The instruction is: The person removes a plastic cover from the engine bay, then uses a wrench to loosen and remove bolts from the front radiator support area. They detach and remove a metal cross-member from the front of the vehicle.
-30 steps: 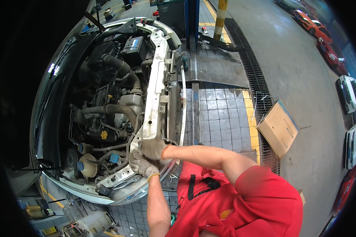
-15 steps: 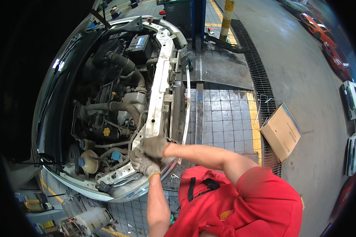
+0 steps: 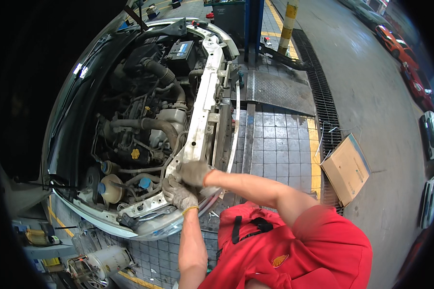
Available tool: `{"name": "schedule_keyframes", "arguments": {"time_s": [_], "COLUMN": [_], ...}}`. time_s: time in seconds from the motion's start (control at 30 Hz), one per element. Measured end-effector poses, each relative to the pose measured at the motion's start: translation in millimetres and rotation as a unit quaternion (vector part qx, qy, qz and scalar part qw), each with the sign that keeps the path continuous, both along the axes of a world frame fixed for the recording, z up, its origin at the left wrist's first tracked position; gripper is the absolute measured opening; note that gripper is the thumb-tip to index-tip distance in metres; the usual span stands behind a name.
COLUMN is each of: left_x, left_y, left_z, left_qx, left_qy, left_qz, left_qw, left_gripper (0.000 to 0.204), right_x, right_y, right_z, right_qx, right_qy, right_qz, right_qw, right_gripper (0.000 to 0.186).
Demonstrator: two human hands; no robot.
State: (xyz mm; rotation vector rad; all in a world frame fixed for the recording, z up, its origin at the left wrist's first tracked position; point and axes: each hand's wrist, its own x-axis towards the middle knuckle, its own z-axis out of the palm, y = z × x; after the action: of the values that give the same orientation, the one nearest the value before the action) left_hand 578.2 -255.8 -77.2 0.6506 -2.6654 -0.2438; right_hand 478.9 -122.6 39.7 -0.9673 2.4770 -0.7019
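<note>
Both my hands wear grey knit gloves and meet at the near corner of the car's white front crossmember (image 3: 206, 103). My left hand (image 3: 180, 194) is closed, its fingers curled down at the crossmember; what they hold is hidden. Just above and touching or nearly touching it, my right hand (image 3: 194, 173) is smeared by motion, so its fingers cannot be read. Beside them in the engine bay are a blue cap (image 3: 145, 183) and a cream reservoir (image 3: 112, 189) with a blue cap. A yellow oil filler cap (image 3: 135, 154) sits on the engine farther in.
A battery (image 3: 181, 54) stands at the bay's far end. Right of the car lie a metal ramp (image 3: 280, 91), a floor grating (image 3: 323, 91) and an open cardboard box (image 3: 346, 168). A blue post (image 3: 253, 33) rises behind. A cylindrical tank (image 3: 110, 261) stands at lower left.
The view has shifted a little, so the car appears slightly farther right. Both hands stay at the same corner of the crossmember; the right hand is blurred in both frames.
</note>
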Motion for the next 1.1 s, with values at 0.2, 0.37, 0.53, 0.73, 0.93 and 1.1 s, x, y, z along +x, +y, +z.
{"name": "schedule_keyframes", "arguments": {"time_s": [0.2,0.37,0.53,0.73,0.93,1.1], "left_x": [1.3,5.8,3.4,-2.7,3.6,-2.5], "left_y": [-0.5,6.2,16.5,13.6,4.4,10.5], "left_z": [10.9,34.3,45.6,32.8,25.6,31.9], "left_qx": [-0.028,-0.083,-0.033,-0.015,-0.064,-0.071], "left_qy": [0.018,0.043,0.002,-0.104,-0.015,0.0], "left_qz": [-0.045,-0.063,-0.027,0.038,-0.036,-0.02], "left_qw": [0.998,0.994,0.999,0.994,0.997,0.997], "left_gripper": [0.084,0.072,0.069,0.069,0.065,0.077], "right_x": [22.3,59.3,11.0,1.6,55.8,14.6], "right_y": [-3.4,-5.3,-1.1,0.0,-3.7,-0.8], "right_z": [11.0,12.2,-1.3,-2.3,9.0,-2.3], "right_qx": [0.031,-0.04,0.043,-0.035,-0.051,0.023], "right_qy": [0.077,0.191,0.118,-0.082,0.194,0.097], "right_qz": [-0.008,0.021,0.078,-0.165,0.023,-0.004], "right_qw": [0.997,0.981,0.989,0.982,0.98,0.995], "right_gripper": [0.032,0.028,0.03,0.036,0.029,0.032]}}
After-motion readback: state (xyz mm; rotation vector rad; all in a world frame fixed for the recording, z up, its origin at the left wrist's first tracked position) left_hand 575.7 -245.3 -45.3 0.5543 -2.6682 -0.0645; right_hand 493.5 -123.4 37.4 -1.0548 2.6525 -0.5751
